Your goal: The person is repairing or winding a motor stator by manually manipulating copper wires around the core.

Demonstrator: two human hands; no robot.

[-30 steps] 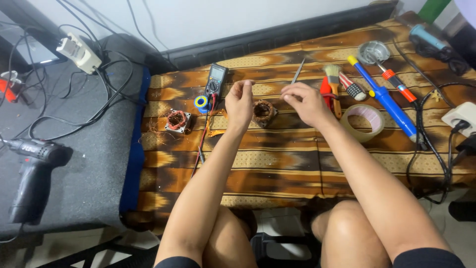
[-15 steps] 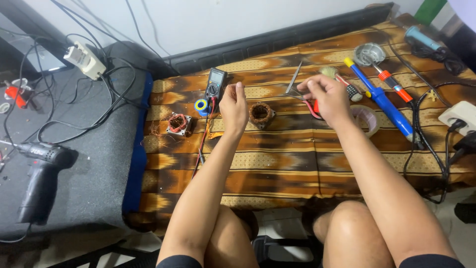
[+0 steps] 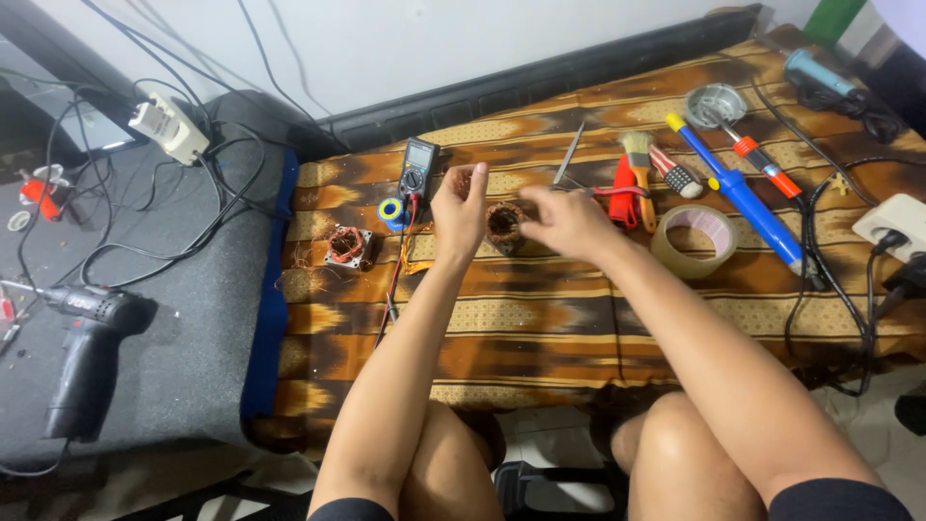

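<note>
- A brown, orange and cream woven pattern is being shown by the cloth (image 3: 540, 318) — banded throughout.
- Copper-brown windings are being displayed by the stator (image 3: 504, 223).
- A second stator (image 3: 346, 245) is being seen in copper-red.
- The multimeter (image 3: 418, 166) is being shown in dark grey.
- A blue and yellow solder reel (image 3: 391, 211) is being displayed.
- The desoldering pump (image 3: 743, 198) is being seen in blue — yellow-tipped.
- The tape roll (image 3: 694, 240) is being shown in clear beige.
- A black drill (image 3: 82, 357) is being displayed.
</note>
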